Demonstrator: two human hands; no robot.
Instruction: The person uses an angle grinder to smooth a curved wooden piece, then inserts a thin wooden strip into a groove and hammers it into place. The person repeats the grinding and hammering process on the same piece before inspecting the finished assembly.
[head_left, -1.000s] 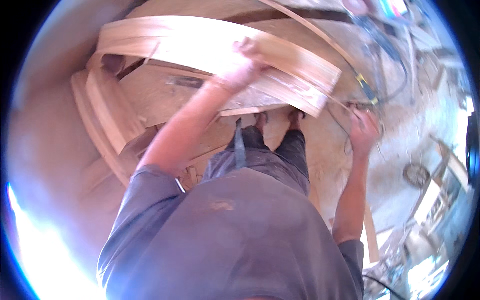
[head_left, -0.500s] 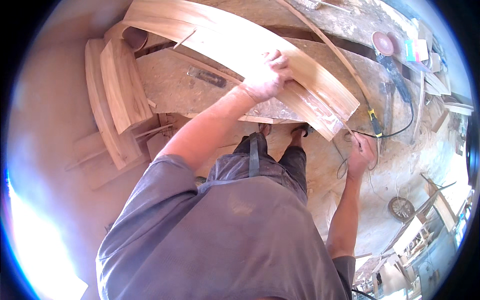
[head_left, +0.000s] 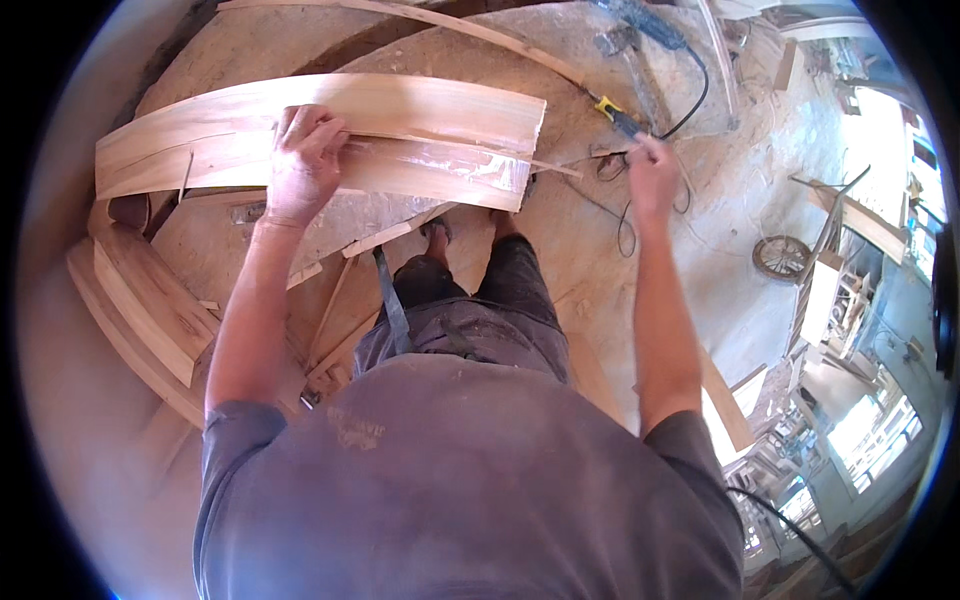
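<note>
Two bare hands work above a dusty brown worktop (head_left: 500, 62), seen from the head. Between 10 and 11 o'clock is a wide, curved, pale wooden board (head_left: 430, 108), with a lengthwise seam and a shiny clear film at its right end. The left hand (head_left: 305, 165) is on the board's face, fingers bent together near the seam; whether they are clamped on anything, I cannot tell. Between 1 and 2 o'clock the right hand (head_left: 652, 170) is off the board, its fingers curled and blurred; I cannot tell whether they hold something. Just beside it is a yellow-and-black slender tool (head_left: 608, 106). A long, thin, curved wooden strip (head_left: 480, 33) crosses at 12 o'clock, and a blue-grey corded power tool (head_left: 650, 20) lies at 1 o'clock. Thick curved wooden pieces (head_left: 150, 295) sit at 9 o'clock, a spoked round wheel (head_left: 783, 258) near 3 o'clock.
</note>
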